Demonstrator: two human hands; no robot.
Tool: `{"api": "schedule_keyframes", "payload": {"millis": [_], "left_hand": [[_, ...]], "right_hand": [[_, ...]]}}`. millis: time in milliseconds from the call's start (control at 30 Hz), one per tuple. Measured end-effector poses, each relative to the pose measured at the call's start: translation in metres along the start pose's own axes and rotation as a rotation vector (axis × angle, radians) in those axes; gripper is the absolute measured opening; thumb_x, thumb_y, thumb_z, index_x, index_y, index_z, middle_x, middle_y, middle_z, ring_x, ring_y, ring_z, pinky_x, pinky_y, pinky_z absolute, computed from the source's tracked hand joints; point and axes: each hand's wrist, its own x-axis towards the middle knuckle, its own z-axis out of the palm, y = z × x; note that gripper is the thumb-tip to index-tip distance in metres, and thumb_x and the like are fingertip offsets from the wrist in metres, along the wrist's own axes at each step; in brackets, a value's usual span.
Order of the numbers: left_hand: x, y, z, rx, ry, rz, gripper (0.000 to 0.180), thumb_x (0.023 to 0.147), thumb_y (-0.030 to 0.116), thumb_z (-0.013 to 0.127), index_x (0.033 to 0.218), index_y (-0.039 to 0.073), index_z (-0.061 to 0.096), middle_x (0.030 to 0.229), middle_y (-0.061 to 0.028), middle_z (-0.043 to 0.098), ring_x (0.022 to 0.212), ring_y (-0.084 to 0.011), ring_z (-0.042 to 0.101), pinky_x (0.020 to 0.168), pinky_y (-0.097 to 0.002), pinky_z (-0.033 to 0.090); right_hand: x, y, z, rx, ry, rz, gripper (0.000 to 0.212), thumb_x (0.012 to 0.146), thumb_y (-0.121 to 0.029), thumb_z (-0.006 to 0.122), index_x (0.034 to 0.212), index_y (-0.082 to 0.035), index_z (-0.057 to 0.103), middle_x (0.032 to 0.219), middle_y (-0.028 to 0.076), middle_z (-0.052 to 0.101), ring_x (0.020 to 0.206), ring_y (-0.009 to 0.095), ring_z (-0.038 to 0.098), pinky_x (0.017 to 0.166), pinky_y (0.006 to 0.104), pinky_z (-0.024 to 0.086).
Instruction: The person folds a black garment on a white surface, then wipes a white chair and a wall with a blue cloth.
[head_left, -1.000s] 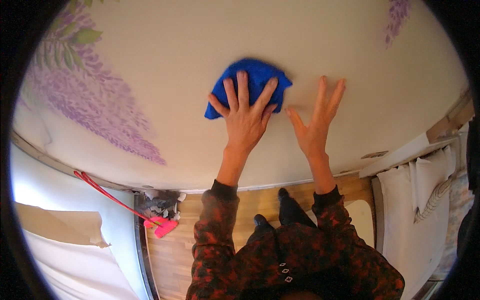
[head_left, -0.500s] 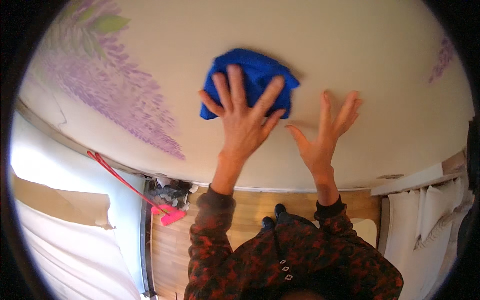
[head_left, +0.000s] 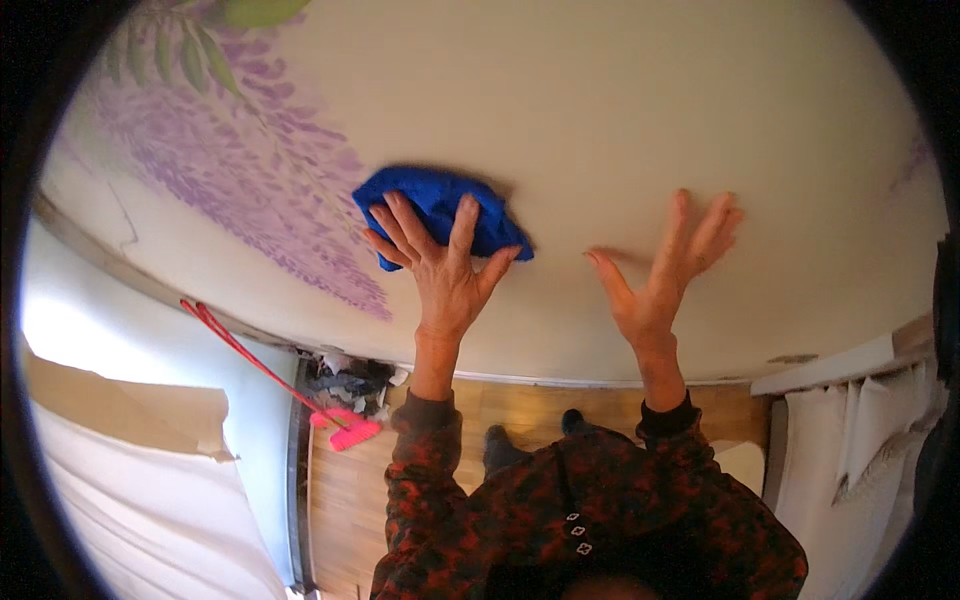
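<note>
A bunched blue cloth (head_left: 433, 200) lies against a pale wall (head_left: 620, 110). My left hand (head_left: 443, 285) presses it there with fingers spread over it; the fingertips rest on the cloth rather than wrap round it. The cloth's left end reaches the edge of a painted spray of purple flowers (head_left: 230, 190). To the right, my right hand (head_left: 655, 290) is held at the wall with fingers spread and nothing in it. Whether its fingertips touch the wall, I cannot tell.
At lower left a pink broom (head_left: 353, 432) with a red handle leans by a heap of dark and pale rubbish (head_left: 350, 385). White sheeting (head_left: 140, 500) hangs at the left, more sheeting (head_left: 815, 450) at the right. My shoes stand on a wood floor (head_left: 345, 510).
My left hand has slid the blue cloth left and lower on the wall, toward the painted flowers. My right hand has shifted slightly right, fingers still spread. My feet stand farther apart.
</note>
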Motion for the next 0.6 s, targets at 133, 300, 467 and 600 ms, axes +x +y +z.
{"api": "schedule_keyframes", "payload": {"millis": [133,300,467,600], "left_hand": [[0.034,0.016,-0.009,-0.003,-0.015,0.015,0.075,0.082,0.061,0.073,0.149,0.039,0.048,0.164,-0.0324,0.002,0.15,-0.0547,-0.006,0.111,-0.0731,-0.011],[0.026,0.001,-0.016,0.044,-0.104,0.158,0.069,0.083,0.055,0.074,0.146,0.044,0.05,0.165,-0.0266,0.012,0.151,-0.0517,0.004,0.111,-0.0752,-0.01],[0.007,-0.061,-0.035,0.054,-0.115,0.114,0.072,0.08,0.057,0.076,0.146,0.041,0.052,0.164,-0.0279,0.015,0.149,-0.0537,0.012,0.112,-0.0752,-0.002],[0.043,-0.076,-0.059,0.035,-0.054,0.122,0.078,0.082,0.059,0.074,0.151,0.035,0.046,0.164,-0.0318,0.007,0.15,-0.0549,0.004,0.111,-0.0764,-0.002]], "right_hand": [[0.0,-0.024,0.017,-0.032,-0.026,0.007,0.098,0.081,-0.038,0.082,0.16,-0.014,0.028,0.166,0.03,-0.003,0.152,0.051,-0.008,0.114,0.0704,-0.005],[-0.003,-0.069,0.038,0.036,-0.06,0.089,0.092,0.084,-0.034,0.078,0.16,-0.016,0.029,0.166,0.028,-0.003,0.152,0.051,-0.003,0.117,0.0679,0.001],[-0.009,-0.094,0.046,0.015,-0.087,0.053,0.09,0.086,-0.027,0.076,0.16,-0.015,0.029,0.166,0.029,-0.002,0.152,0.052,0.001,0.117,0.0682,0.007],[-0.006,-0.103,0.05,0.014,-0.06,0.076,0.09,0.085,-0.024,0.076,0.16,-0.016,0.029,0.166,0.028,-0.001,0.152,0.052,0.002,0.118,0.0665,0.009]]}}
